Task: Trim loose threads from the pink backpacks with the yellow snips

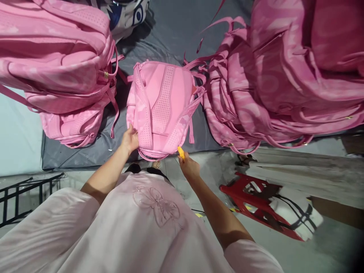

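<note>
A pink backpack [162, 102] lies on the grey-covered table in front of me, its padded back panel and shoulder straps facing up. My left hand [131, 140] grips its lower left side, with the thumb on top and the other fingers partly hidden against the bag. In my right hand [189, 167] is a small yellow hand tool [181, 152], probably thread snips, though its blades cannot be made out. The tool's tip is at the bag's lower right corner. A top handle loop [153, 156] hangs at the near edge, between my hands.
Stacked pink backpacks stand on the left [71, 68] and in a larger pile on the right [270, 83]. Behind lies a white and blue bag [127, 17]. On the floor are a red stool [253, 201] at right and a black metal rack [25, 197] at left.
</note>
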Tool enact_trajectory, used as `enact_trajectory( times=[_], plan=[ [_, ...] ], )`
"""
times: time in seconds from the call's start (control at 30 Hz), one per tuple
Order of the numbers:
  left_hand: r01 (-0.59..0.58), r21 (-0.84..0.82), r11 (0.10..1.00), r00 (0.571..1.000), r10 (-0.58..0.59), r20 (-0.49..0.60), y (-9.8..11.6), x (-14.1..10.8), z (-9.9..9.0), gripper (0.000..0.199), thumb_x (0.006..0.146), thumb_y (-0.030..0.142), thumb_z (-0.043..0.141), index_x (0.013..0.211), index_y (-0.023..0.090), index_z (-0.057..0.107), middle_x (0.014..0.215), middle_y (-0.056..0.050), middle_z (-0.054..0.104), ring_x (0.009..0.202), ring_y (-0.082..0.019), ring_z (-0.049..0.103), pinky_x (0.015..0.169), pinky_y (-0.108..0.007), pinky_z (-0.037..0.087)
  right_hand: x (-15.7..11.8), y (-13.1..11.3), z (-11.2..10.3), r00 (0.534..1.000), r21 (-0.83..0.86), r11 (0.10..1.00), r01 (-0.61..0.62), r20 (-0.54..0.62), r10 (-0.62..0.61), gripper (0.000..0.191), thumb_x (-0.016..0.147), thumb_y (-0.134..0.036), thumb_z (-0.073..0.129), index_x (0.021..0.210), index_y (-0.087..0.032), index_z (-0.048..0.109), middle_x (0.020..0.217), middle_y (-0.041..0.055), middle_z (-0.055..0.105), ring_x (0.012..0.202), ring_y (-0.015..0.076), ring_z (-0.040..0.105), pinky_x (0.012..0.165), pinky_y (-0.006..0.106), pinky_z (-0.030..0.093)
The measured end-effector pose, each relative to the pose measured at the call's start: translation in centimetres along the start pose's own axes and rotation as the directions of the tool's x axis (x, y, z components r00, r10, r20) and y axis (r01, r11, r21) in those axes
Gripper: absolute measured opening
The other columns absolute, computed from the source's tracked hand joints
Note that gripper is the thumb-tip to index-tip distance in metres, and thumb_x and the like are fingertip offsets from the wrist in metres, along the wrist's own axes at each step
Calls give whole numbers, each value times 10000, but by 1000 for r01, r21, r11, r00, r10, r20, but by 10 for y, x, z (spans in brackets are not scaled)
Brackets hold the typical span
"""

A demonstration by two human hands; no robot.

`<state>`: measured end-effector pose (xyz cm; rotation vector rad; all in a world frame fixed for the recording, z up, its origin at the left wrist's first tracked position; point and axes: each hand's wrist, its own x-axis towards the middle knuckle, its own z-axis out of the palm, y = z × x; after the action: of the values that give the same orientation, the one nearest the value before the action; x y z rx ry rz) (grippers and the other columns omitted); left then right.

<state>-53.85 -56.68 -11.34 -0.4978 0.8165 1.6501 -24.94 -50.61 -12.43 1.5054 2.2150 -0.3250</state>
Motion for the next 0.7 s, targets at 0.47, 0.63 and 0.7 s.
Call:
enact_trajectory(
  times=[0.47,0.63,0.7],
  plan=[
    [-104,65,992,956,82,283,-22,29,-1,624,966,653,350,1182,144,640,1176,-132,714,1327,-303,555,1139,-534,409,5,12,-14,999,40,999,-9,-34,10,469,1049,-488,360,1340,-162,530,929,132,734,849,257,701,665,283,362],
    [-111,129,985,934,59,353,-21,29,1,877,875,828,279,1300,136,610,1275,-159,675,1382,-345,491,1115,-567,420,-14,20,-29,998,146,988,-48,-27,53,455,1058,-450,317,1287,-151,572,942,142,725,852,262,687,657,289,349],
    [-99,134,986,931,44,362,-21,30,1,939,839,873,259,1320,142,598,1284,-163,670,1375,-359,495,1090,-583,439,-21,24,-35,998,167,985,-53,-27,59,460,1057,-453,306,1266,-152,584,938,140,721,846,263,681,642,289,338]
  ],
)
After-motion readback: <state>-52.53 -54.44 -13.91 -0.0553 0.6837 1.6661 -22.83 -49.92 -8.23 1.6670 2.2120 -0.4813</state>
